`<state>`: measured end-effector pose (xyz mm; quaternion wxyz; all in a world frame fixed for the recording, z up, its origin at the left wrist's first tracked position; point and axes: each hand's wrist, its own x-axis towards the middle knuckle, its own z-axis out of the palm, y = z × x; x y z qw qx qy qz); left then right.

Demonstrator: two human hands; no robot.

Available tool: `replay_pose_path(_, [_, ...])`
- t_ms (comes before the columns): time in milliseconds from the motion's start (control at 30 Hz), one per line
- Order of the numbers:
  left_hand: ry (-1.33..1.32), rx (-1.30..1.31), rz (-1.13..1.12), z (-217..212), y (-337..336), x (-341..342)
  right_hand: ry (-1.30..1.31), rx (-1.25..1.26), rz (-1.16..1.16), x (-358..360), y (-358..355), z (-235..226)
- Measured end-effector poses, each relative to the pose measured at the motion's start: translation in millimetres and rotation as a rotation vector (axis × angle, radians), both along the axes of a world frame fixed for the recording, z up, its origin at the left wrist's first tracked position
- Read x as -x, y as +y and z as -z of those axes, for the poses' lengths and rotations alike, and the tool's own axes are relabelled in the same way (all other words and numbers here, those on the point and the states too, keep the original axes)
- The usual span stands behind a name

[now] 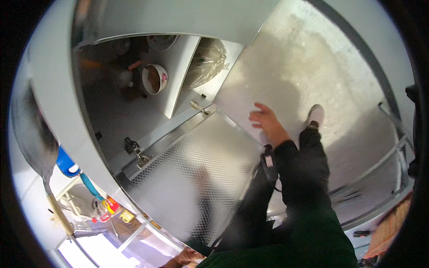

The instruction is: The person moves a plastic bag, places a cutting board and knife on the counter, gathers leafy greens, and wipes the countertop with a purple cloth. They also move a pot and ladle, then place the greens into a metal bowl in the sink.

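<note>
My right hand (268, 123) is held over the floor beside an open cabinet door (210, 147), fingers apart and nothing in them. A dark device is strapped at that wrist. The door's inner face is shiny textured metal, and two hinges join it to the cabinet. At the lower edge, near the door's end, a small part of my left hand (184, 258) shows; its fingers are mostly hidden. Inside the cabinet (147, 105) stands a white bowl (161, 80) with a floral pattern and something brown in it. Past a divider lies a clear plastic bag (208, 67).
A pan (33, 129) with a light handle is at the far left, near a blue utensil (90, 186) and small colourful packets (111, 205). My shoe (316, 114) is on the pale floor (344, 89). A metal frame (375, 167) stands at the right.
</note>
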<state>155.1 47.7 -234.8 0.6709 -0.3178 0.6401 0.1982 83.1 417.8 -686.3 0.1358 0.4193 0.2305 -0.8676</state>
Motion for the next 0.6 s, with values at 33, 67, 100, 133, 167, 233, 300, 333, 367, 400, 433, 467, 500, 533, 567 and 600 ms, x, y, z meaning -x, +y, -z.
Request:
replay_pose_path(33, [-0.022,0.03,-0.033,3,2,-1,-0.003,-0.037,-0.038,-24,9,-14])
replay_pose_path(67, [0.004,-0.071,0.054,4,7,-1,-0.019,-0.007,-0.053,-47,21,-30])
replay_pose_path(100, [-0.024,-0.061,0.136,8,16,0,-0.048,0.005,-0.076,-65,31,-50])
replay_pose_path(133, [0.042,-0.194,0.116,9,31,-1,-0.056,-0.061,-0.127,-80,42,-73])
replay_pose_path(167, [0.181,-0.331,0.087,12,51,-4,-0.116,-0.127,-0.186,-95,54,-97])
replay_pose_path(233, [0.173,-0.382,0.081,23,97,5,-0.057,-0.155,-0.242,-124,86,-148])
replay_pose_path(300, [0.346,-0.443,0.327,24,148,13,-0.052,-0.199,-0.211,-148,120,-199])
replay_pose_path(333, [0.373,-0.482,0.319,29,176,21,-0.045,-0.22,-0.196,-158,138,-223])
replay_pose_path(367, [0.423,-0.57,0.281,33,205,25,-0.071,-0.258,-0.164,-168,155,-247])
replay_pose_path(400, [0.446,-0.66,-0.323,39,233,25,-0.078,-0.314,-0.158,-175,170,-272])
replay_pose_path(433, [0.433,-0.739,-0.448,45,259,38,-0.088,-0.362,-0.158,-184,185,-294])
replay_pose_path(467, [0.468,-0.783,-0.621,51,284,50,-0.101,-0.393,-0.134,-193,199,-315])
replay_pose_path(500, [0.504,-0.883,-0.71,55,306,66,-0.1,-0.431,-0.113,-198,211,-333])
replay_pose_path(533, [0.51,-0.881,-0.75,59,323,82,-0.094,-0.461,-0.084,-206,220,-349])
replay_pose_path(567, [0.517,-0.901,-0.814,61,338,98,-0.102,-0.5,-0.079,-212,227,-363])
replay_pose_path(600, [0.542,-0.925,-0.863,64,350,113,-0.112,-0.54,-0.087,-216,233,-373])
